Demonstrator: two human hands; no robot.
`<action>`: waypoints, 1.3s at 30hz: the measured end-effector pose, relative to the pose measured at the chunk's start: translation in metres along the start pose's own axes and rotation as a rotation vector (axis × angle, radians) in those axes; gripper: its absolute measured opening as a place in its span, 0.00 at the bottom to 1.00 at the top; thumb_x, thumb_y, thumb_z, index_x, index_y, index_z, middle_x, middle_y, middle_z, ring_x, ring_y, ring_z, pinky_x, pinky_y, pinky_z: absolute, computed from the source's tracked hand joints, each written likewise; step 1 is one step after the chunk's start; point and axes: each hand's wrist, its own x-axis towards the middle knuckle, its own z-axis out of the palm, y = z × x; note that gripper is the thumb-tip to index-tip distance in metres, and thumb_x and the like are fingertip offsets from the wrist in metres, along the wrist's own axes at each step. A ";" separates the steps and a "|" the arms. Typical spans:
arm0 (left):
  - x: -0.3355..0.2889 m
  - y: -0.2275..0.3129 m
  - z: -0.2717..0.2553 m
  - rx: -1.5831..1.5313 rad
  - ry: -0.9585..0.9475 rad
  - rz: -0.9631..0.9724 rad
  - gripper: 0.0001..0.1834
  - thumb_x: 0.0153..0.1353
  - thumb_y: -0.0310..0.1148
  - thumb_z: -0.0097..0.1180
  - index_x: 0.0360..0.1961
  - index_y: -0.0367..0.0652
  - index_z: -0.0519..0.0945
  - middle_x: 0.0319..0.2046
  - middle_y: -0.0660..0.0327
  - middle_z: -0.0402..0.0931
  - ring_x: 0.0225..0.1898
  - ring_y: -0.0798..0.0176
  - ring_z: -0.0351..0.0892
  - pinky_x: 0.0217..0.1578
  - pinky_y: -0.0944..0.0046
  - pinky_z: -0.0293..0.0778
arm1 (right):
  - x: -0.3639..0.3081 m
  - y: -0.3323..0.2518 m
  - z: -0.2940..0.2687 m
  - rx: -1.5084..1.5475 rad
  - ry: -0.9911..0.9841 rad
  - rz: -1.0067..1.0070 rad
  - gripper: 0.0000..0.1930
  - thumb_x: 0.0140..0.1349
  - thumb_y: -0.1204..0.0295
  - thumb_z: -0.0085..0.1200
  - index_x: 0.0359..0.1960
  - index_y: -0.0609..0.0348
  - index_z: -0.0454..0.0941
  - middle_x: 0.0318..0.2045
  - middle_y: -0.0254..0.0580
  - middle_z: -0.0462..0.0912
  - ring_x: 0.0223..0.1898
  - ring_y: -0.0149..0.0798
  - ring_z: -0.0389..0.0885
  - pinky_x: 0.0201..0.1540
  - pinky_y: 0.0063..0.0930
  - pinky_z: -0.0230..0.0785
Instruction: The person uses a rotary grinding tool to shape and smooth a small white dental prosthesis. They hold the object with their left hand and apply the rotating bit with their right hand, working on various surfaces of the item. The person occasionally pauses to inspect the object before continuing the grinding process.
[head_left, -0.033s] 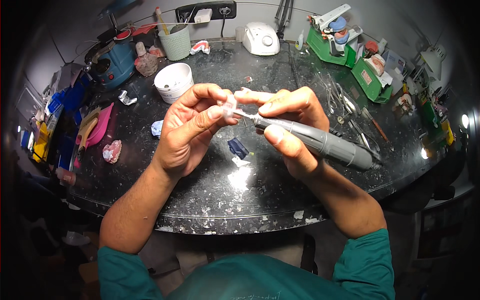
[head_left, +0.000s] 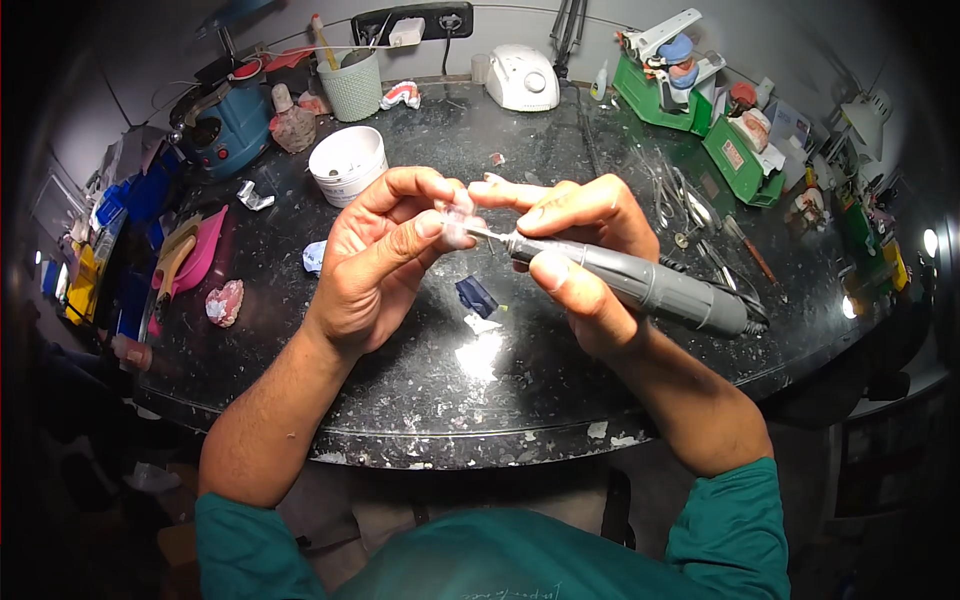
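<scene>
My left hand (head_left: pixel 368 265) pinches a small translucent, pinkish-clear piece (head_left: pixel 457 222) between thumb and fingers; its exact kind is blurred and partly covered. In my right hand (head_left: pixel 600 225) is a dark grey rotary handpiece (head_left: pixel 668 290), held like a pen with its back end toward the right. The thin metal bit (head_left: pixel 484 231) at its front points left and meets the piece, or lies right beside it. My right forefinger reaches across close to the left fingertips. Beneath the hands, a dark blue scrap (head_left: pixel 476 296) and a white scrap (head_left: pixel 481 324) lie on the black worktop (head_left: pixel 420 400).
A white tub (head_left: pixel 348 168) stands behind my left hand. Farther back are a white control box with a dial (head_left: pixel 524 80) and a denture (head_left: pixel 401 94). Green bins (head_left: pixel 742 160) and metal hand tools (head_left: pixel 690 195) occupy the right. A pink dustpan (head_left: pixel 203 250) and a pink-and-white dental model (head_left: pixel 224 303) lie left.
The translucent piece has turned slightly in my left fingers. The handpiece's back end has shifted a little to the left. Both hands stay nearly in place.
</scene>
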 end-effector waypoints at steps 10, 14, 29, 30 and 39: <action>-0.002 0.006 0.012 0.183 0.207 0.111 0.17 0.62 0.17 0.63 0.51 0.34 0.74 0.42 0.48 0.84 0.46 0.57 0.87 0.52 0.59 0.83 | -0.002 -0.001 0.013 -0.172 0.138 -0.114 0.13 0.56 0.81 0.61 0.43 0.66 0.77 0.45 0.57 0.84 0.48 0.45 0.85 0.57 0.40 0.73; -0.002 0.003 0.016 0.183 0.276 0.162 0.18 0.61 0.16 0.63 0.51 0.34 0.75 0.44 0.48 0.84 0.48 0.59 0.86 0.54 0.59 0.82 | -0.006 0.006 0.012 -0.332 0.099 -0.177 0.16 0.53 0.81 0.64 0.45 0.66 0.78 0.43 0.55 0.85 0.41 0.41 0.86 0.44 0.32 0.78; -0.004 0.000 0.020 0.318 0.190 0.270 0.14 0.63 0.16 0.62 0.51 0.32 0.80 0.48 0.49 0.84 0.51 0.60 0.85 0.56 0.61 0.80 | -0.001 0.008 0.013 -0.380 0.056 -0.274 0.19 0.50 0.82 0.65 0.46 0.66 0.78 0.42 0.55 0.86 0.47 0.51 0.87 0.56 0.45 0.78; -0.004 0.000 0.019 0.315 0.183 0.272 0.14 0.63 0.17 0.62 0.50 0.32 0.80 0.48 0.49 0.84 0.51 0.60 0.85 0.56 0.61 0.79 | -0.001 0.008 0.012 -0.393 0.048 -0.283 0.19 0.50 0.83 0.65 0.46 0.66 0.78 0.42 0.55 0.86 0.47 0.51 0.88 0.57 0.47 0.78; -0.003 -0.001 0.019 0.358 0.185 0.311 0.13 0.64 0.17 0.61 0.49 0.32 0.80 0.47 0.48 0.84 0.51 0.60 0.85 0.57 0.61 0.79 | 0.000 0.008 0.012 -0.396 0.049 -0.281 0.20 0.49 0.83 0.64 0.46 0.64 0.78 0.43 0.54 0.87 0.46 0.50 0.88 0.61 0.53 0.74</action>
